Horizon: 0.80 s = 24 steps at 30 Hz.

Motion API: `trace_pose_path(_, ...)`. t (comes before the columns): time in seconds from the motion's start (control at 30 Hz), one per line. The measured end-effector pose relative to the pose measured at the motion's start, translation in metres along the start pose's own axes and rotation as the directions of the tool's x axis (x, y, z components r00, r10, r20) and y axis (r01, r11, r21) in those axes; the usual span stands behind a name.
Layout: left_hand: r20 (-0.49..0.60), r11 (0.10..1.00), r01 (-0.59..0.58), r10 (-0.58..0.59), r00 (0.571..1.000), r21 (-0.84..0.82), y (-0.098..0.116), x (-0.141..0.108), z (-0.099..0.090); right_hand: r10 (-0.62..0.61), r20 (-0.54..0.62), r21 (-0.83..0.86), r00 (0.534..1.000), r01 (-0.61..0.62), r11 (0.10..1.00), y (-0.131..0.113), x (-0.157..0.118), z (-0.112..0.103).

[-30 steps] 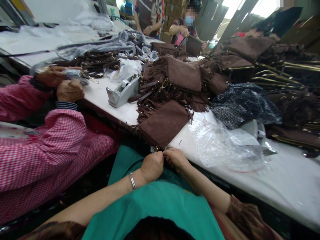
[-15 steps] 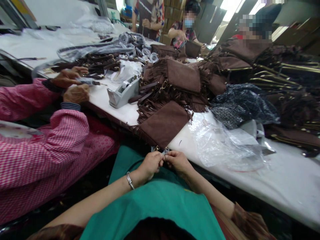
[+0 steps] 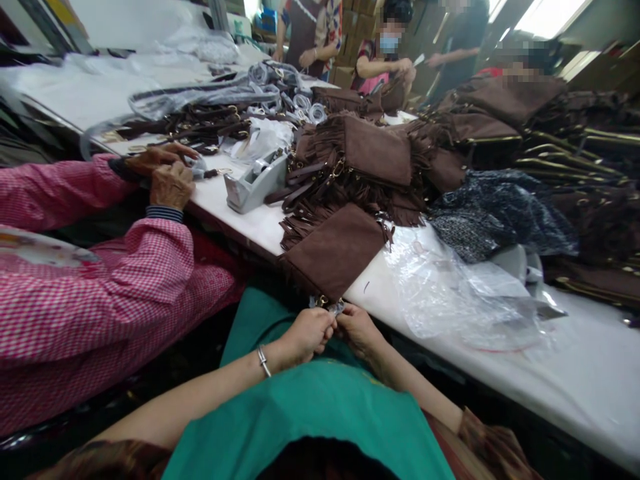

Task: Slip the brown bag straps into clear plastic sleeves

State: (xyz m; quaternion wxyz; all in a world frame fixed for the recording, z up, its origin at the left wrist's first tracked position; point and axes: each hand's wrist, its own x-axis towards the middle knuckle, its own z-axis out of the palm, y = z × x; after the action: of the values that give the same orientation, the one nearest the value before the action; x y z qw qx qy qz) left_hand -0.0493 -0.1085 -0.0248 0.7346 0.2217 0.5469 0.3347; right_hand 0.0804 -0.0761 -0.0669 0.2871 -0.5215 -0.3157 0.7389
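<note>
A brown suede-like bag [image 3: 340,250] with fringe lies tilted at the table's front edge, its near corner pointing at me. Gold-coloured clasps [image 3: 323,300] hang from that corner, with bits of clear plastic wrap [image 3: 337,308] around them. My left hand [image 3: 311,333] is closed in a pinch at this wrap, just below the clasps. Right beside it, the fingers of my right hand [image 3: 359,330] pinch the same wrap. The fingers hide most of what lies between them. Both hands are over the green apron [image 3: 320,413] on my lap.
Fringed brown bags [image 3: 377,150] are piled behind, near a grey tape dispenser [image 3: 257,183]. Crumpled clear plastic [image 3: 450,293] lies to the right. At left, a co-worker's hands [image 3: 173,183] handle a small wrapped piece. Straps [image 3: 200,127] lie behind them; other people stand across the table.
My view has shifted slightly, so the table appears further right. My hands stay pinched at the clasps with small finger movements. The co-worker's hands at left have drawn together.
</note>
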Motion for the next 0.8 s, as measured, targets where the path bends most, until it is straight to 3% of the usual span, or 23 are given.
trace_pose_path(0.13,-0.048,0.994,-0.082,0.086,0.995,0.075,-0.004,0.001,0.001,0.004,0.149,0.145,0.989,-0.026,0.989,-0.006,-0.015,-0.005)
trace_pose_path(0.23,0.015,0.999,-0.007,0.007,1.0,-0.048,-0.003,0.004,0.0,-0.045,0.251,0.328,0.967,-0.041,0.944,-0.006,-0.02,-0.002)
trace_pose_path(0.4,0.224,0.935,0.204,-0.14,0.964,-0.291,0.002,0.006,-0.002,-0.008,0.264,0.471,0.964,-0.121,0.874,0.0,-0.014,0.003)
trace_pose_path(0.5,0.203,0.949,0.182,-0.132,0.97,-0.256,0.001,0.006,-0.002,0.014,0.31,0.484,0.951,-0.171,0.858,0.0,-0.012,0.002)
trace_pose_path(0.57,0.086,0.994,0.043,-0.035,0.996,-0.099,-0.002,0.006,-0.001,0.019,0.325,0.457,0.945,-0.175,0.872,-0.002,-0.014,0.001)
trace_pose_path(0.63,-0.032,0.973,-0.146,0.154,0.987,0.178,-0.005,0.006,-0.003,0.045,0.287,0.404,0.957,-0.163,0.9,-0.004,-0.018,0.0)
trace_pose_path(0.73,-0.056,0.762,-0.351,0.45,0.891,0.544,-0.01,0.008,-0.006,0.086,0.149,0.272,0.985,-0.124,0.954,-0.009,-0.024,0.003)
trace_pose_path(0.8,-0.015,0.645,-0.404,0.542,0.84,0.649,-0.013,0.011,-0.008,0.077,0.053,0.168,0.996,-0.085,0.982,-0.013,-0.024,0.008)
